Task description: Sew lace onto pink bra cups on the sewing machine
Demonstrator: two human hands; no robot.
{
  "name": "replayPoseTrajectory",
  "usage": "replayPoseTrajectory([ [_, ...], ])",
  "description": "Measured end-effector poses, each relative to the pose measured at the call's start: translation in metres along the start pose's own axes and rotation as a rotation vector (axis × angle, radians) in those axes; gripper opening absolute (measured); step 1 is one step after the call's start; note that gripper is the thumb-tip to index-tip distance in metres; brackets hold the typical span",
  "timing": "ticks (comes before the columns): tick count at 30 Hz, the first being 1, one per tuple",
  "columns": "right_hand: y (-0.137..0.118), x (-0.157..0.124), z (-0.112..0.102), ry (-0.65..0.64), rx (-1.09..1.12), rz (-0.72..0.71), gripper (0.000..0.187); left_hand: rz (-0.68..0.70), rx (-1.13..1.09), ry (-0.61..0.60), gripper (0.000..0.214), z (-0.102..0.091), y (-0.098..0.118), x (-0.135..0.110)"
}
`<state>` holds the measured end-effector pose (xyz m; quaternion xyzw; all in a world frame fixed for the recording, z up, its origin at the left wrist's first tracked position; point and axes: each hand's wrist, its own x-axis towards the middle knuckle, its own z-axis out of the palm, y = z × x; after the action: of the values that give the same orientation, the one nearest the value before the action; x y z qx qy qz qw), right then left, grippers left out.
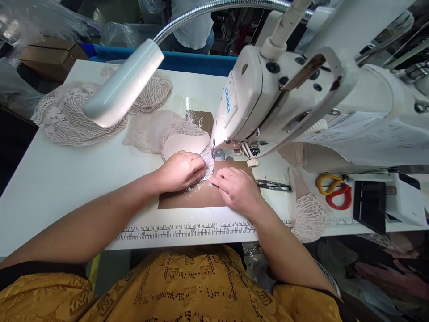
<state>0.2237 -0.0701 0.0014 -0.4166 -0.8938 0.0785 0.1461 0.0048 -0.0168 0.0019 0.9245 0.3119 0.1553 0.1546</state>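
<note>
A pale pink lace bra cup (182,145) with a smooth pad lies at the needle of the white sewing machine (231,112). My left hand (182,170) rests on its near side, fingers curled and closed on the lace. Close by on the right, my right hand (237,190) pinches the lace edge between thumb and forefinger, just in front of the presser foot. Beneath both hands lies a shiny brown sheet (187,199) taped to the table. The fingertips partly hide the lace they grip.
More lace pieces (77,116) lie at the left under a lamp (124,85). Right of my hands are black tweezers (275,185), another lace piece (310,217), scissors (339,199) with red and yellow handles, and a dark-screened device (368,203). A ruler strip (201,230) runs along the front edge.
</note>
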Motion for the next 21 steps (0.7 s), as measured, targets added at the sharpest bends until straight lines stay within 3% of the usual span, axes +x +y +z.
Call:
replayPoseTrajectory([
  [12,0.000,0.000,-0.001,-0.008,0.007,-0.013,0.029,0.067,-0.162,-0.032,0.023,-0.004,-0.005,-0.003],
  [21,0.001,-0.001,-0.003,0.010,0.017,-0.025,0.028,0.222,0.033,-0.052,0.031,-0.002,-0.011,-0.007],
])
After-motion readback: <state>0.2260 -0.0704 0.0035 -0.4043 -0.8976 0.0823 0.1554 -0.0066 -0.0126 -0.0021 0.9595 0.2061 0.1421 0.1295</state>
